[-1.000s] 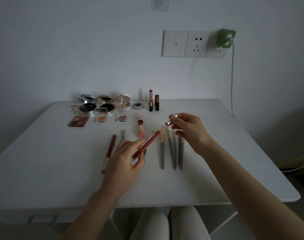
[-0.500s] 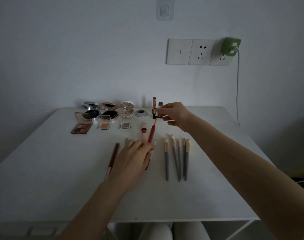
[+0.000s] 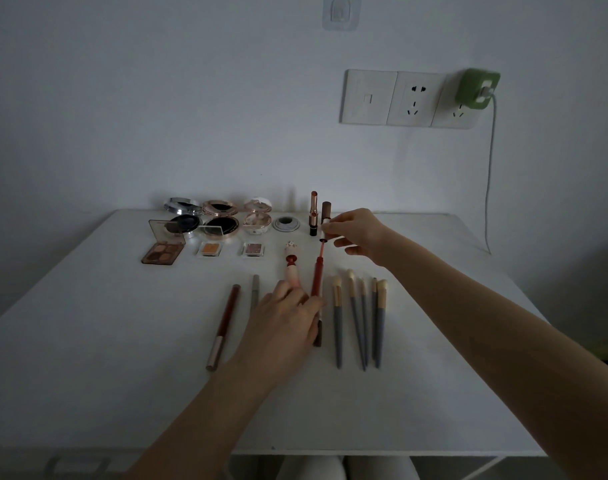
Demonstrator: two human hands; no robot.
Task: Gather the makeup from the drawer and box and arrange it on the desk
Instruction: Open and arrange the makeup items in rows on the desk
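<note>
Mid-frame, the left hand [image 3: 285, 320] grips a long red plastic tube [image 3: 317, 278]. The right hand [image 3: 359, 233] pinches its thin pink wand [image 3: 321, 251].

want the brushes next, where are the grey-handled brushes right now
In the head view the grey-handled brushes lie side by side on the desk, just right of the red tube in the left hand, nearer the person than the right hand.

compacts [image 3: 221, 225] behind, brushes [image 3: 359, 317] right, on desk [image 3: 88, 341]
</note>
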